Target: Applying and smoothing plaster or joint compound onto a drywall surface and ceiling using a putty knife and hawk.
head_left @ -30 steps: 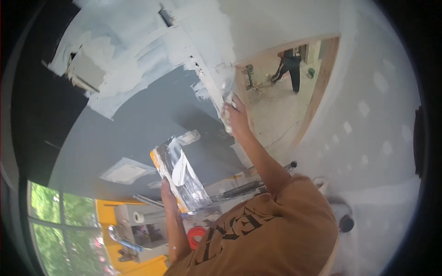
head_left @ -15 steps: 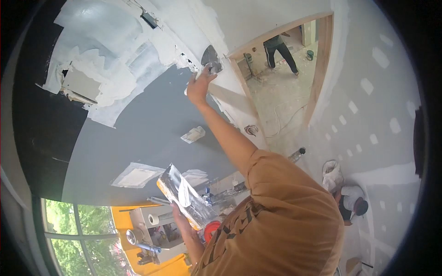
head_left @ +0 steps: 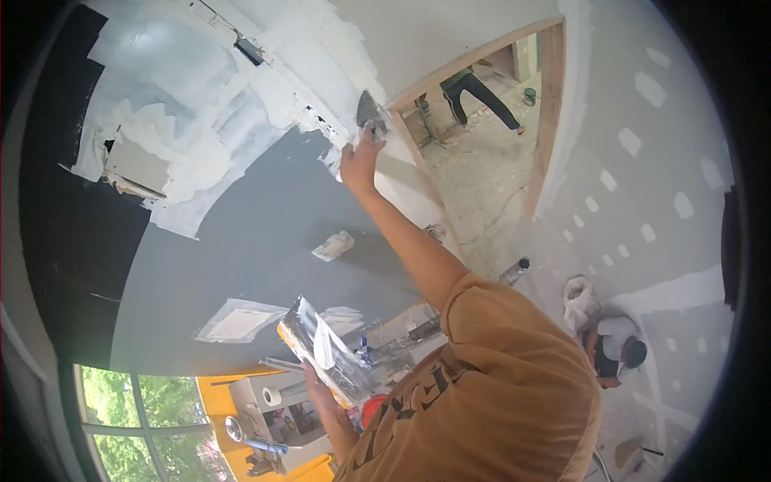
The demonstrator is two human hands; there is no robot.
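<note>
My right arm reaches up along the wall, and my right hand is closed on a putty knife. The knife's dark, pointed-looking blade lies on or close to the white-coated strip beside the wooden door frame; contact is unclear. Lower down, my left hand grips the underside of a flat metal putty board with an orange edge. White compound sits in a lump on the board, which is tilted. The fingers of my left hand are partly hidden beneath it.
The grey wall carries white patches and a coated area around a cut-out. Through the doorway, a person stands. Another person crouches at right beside a white sack. A shelf unit stands near the window.
My right hand and the putty knife have moved right along the wall, closer to the door frame. The view has shifted slightly. Beyond the doorway, the person's legs have changed position.
</note>
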